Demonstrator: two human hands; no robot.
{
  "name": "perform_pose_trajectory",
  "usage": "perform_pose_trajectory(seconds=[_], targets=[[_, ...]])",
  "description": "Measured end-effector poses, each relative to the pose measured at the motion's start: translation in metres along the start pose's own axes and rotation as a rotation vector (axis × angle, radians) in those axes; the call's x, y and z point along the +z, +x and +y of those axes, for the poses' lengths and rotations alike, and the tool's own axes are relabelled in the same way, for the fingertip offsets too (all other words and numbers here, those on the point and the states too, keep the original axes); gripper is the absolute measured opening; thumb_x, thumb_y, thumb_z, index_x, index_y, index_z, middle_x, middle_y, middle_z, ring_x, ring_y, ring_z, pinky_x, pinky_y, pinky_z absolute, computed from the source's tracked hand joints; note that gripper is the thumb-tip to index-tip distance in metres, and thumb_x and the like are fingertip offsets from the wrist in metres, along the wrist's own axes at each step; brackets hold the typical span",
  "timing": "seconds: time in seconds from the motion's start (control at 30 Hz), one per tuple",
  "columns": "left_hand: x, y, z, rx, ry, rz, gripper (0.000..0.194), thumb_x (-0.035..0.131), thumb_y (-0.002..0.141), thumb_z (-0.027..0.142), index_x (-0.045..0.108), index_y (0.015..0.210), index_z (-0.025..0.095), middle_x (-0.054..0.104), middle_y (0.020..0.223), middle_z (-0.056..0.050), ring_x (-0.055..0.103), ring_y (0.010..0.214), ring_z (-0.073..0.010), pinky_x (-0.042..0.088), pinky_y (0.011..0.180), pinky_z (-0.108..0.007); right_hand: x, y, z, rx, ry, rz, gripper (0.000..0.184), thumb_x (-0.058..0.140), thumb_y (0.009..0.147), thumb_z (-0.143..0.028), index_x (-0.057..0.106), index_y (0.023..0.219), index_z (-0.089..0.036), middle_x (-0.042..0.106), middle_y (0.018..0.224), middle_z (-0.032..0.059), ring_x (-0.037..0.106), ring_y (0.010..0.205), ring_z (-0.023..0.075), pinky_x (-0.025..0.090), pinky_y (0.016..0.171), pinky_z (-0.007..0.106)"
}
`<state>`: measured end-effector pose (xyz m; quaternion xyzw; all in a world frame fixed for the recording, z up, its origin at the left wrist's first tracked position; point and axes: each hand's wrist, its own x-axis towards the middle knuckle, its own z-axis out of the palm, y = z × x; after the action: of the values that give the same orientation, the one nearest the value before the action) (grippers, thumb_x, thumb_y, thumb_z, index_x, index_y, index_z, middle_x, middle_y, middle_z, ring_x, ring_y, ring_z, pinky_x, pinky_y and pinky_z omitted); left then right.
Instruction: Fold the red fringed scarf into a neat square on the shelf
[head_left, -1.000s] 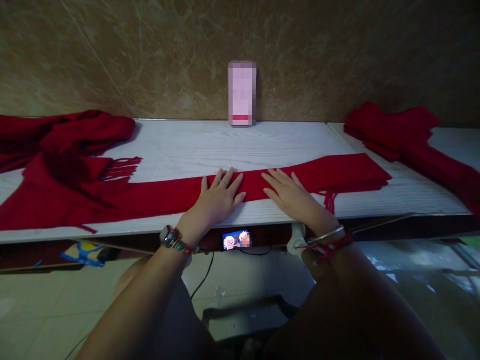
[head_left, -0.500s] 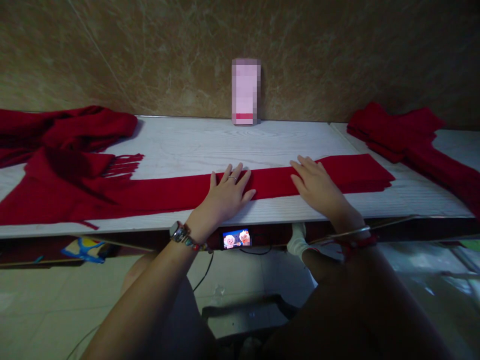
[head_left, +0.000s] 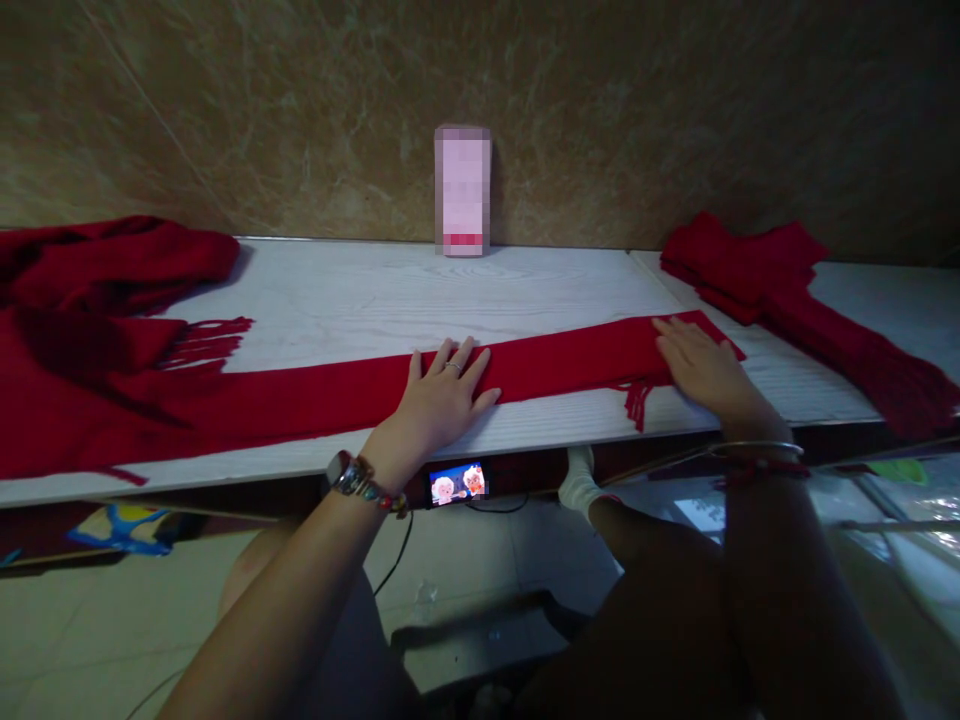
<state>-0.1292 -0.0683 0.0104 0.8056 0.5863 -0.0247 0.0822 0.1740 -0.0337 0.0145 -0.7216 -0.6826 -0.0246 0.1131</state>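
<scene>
A red scarf (head_left: 570, 358) lies as a long flat folded strip across the white tabletop (head_left: 360, 295). My left hand (head_left: 444, 392) rests on its middle with the fingers spread. Toward the strip's right end, my right hand (head_left: 705, 365) lies flat on the cloth, fingers stretched out. A short bit of fringe (head_left: 637, 402) sticks out from the lower edge, left of my right hand. At the left, the scarf runs into a looser bunched part, where more fringe (head_left: 206, 343) shows.
Another heap of red cloth (head_left: 150, 255) lies at the back left. Folded red scarves (head_left: 750, 265) sit at the right. A pink box-like thing (head_left: 463, 190), blurred, leans on the marbled wall. A phone (head_left: 458, 485) playing a cartoon is below the table's front edge.
My right hand has slid right, to near the strip's end. Fringe now shows at the lower edge. My left hand stays on the scarf's middle; the view has shifted slightly.
</scene>
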Motion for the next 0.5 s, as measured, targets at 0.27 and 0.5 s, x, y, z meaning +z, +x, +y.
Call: perform_pose_trajectory(seconds=[0.27, 0.5], targets=[[0.001, 0.006, 0.004, 0.082, -0.004, 0.04, 0.057, 0.027, 0.095, 0.047, 0.025, 0.145, 0.02, 0.014, 0.155, -0.01, 0.013, 0.14, -0.0333, 0.015, 0.108, -0.061, -0.003, -0.007, 0.019, 0.048, 0.021, 0.266, 0.045, 0.03, 0.092, -0.029, 0.052, 0.128, -0.012, 0.047, 0.138, 0.0199, 0.036, 0.131, 0.0382, 0.028, 0.101, 0.066], [0.003, 0.012, 0.018, 0.248, 0.009, 0.056, 0.061, 0.026, 0.094, 0.053, 0.025, 0.145, 0.02, 0.02, 0.153, -0.01, 0.014, 0.141, -0.0291, 0.012, 0.111, -0.058, 0.011, -0.019, -0.063, -0.58, -0.001, 0.026, 0.04, 0.037, 0.091, -0.023, 0.056, 0.125, -0.015, 0.054, 0.134, 0.0113, 0.042, 0.129, 0.0241, 0.029, 0.108, 0.05]])
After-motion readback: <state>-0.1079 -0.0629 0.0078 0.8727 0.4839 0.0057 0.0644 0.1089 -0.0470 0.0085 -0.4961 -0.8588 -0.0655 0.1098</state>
